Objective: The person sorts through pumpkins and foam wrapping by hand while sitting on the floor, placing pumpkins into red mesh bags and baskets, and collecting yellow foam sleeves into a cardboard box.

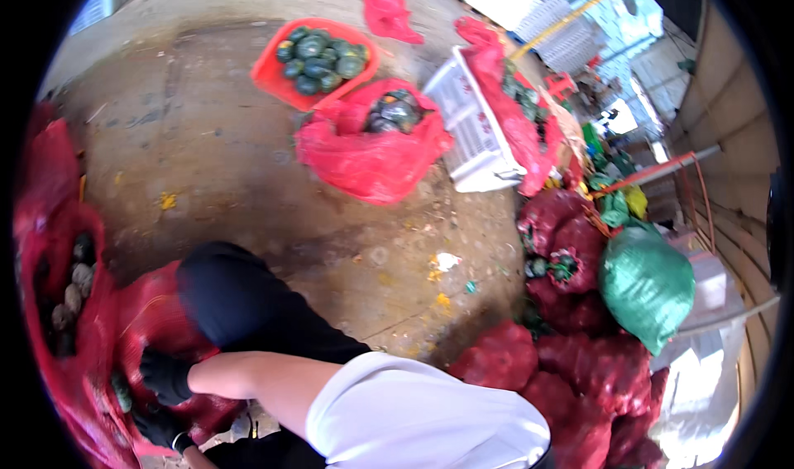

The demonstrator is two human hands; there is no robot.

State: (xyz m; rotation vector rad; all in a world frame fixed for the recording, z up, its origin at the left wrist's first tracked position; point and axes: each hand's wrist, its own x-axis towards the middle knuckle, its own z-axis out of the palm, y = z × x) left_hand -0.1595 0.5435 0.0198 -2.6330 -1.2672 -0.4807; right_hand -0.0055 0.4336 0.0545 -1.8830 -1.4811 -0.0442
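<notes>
Both my hands wear black gloves and are at the lower left, against a bulging red mesh sack (149,308). My right hand (164,375), below a bare forearm and white sleeve, grips the sack's mesh. Just under it, my left hand (156,427), with a band at the wrist, holds the mesh near the sack's lower part; its fingertips are partly hidden. A dark green vegetable (121,393) shows beside the hands. Farther left, an open red mesh sack (102,245) contains several dark green and greyish round squashes (73,298). My dark-trousered knee (229,292) presses near the sack.
A red tub (263,72) of green squashes stands ahead, beside an open red mesh bag (366,165) of squashes. A white plastic crate (468,121) sits to their right. Full red sacks (577,370) and a green sack (648,280) line the right side. Scraps litter the floor (205,177).
</notes>
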